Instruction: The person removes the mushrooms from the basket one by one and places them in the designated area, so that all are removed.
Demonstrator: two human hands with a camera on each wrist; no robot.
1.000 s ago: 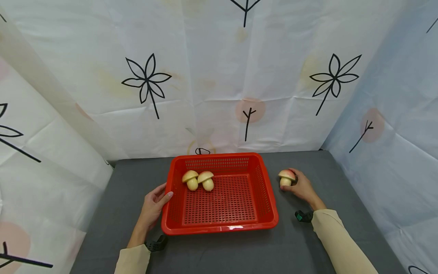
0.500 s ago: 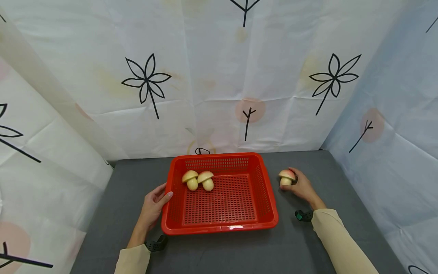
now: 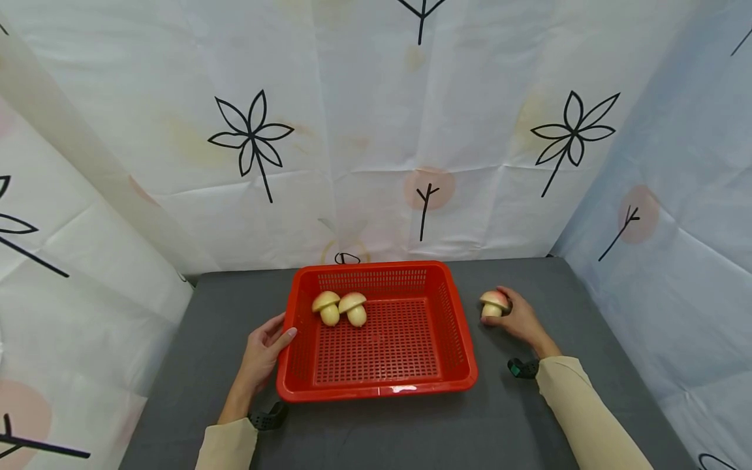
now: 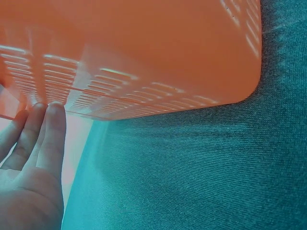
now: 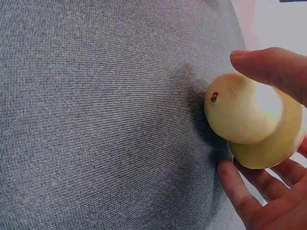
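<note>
A red plastic basket with slotted walls stands on the grey table. Two toy mushrooms, a left one and a right one, lie side by side in its back left part. My left hand holds the basket's left side, thumb over the rim; in the left wrist view its fingers are against the slotted outer wall. Right of the basket, my right hand holds a third toy mushroom between thumb and fingers. The right wrist view shows that mushroom's pale stem end-on, close to the cloth.
Grey cloth covers the table around the basket. White patterned fabric hangs behind the table and along both sides. A dark band sits at each wrist, the left band near the basket's front left corner.
</note>
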